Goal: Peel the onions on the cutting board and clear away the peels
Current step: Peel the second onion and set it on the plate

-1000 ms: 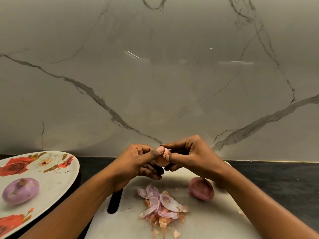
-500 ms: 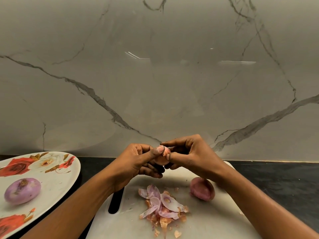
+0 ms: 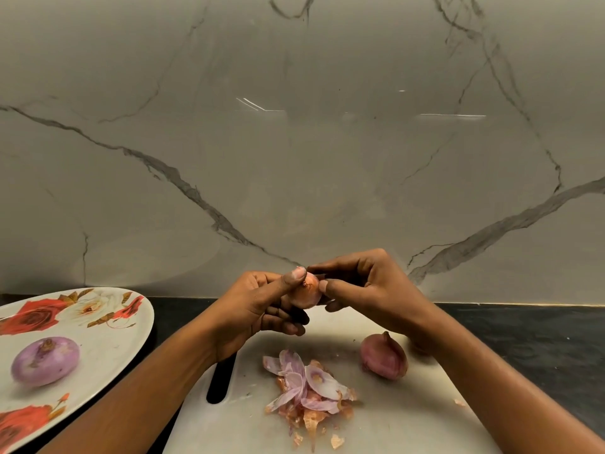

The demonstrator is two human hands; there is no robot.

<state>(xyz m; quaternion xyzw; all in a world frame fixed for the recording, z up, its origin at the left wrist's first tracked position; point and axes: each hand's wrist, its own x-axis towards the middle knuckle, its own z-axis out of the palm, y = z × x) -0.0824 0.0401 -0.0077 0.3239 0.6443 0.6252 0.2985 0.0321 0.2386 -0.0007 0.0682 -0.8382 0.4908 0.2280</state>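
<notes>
A small onion (image 3: 307, 291) with brownish-pink skin is held above the far end of the white cutting board (image 3: 393, 421). My left hand (image 3: 262, 306) grips it from the left, thumb on top. My right hand (image 3: 363, 290) pinches its upper right side with thumb and forefinger. On the board lie a second, unpeeled red onion (image 3: 383, 356) and a pile of purple and brown peels (image 3: 307, 393).
A floral plate (image 3: 108, 326) at the left carries one peeled purple onion (image 3: 45, 360). The board sits on a dark counter (image 3: 523, 332) against a marble wall (image 3: 294, 142). The board's handle slot (image 3: 220, 381) is near my left wrist. A peel scrap (image 3: 459, 402) lies at the board's right edge.
Both hands keep hold of the small onion and have barely shifted; more of the onion's root end shows between my thumbs now.
</notes>
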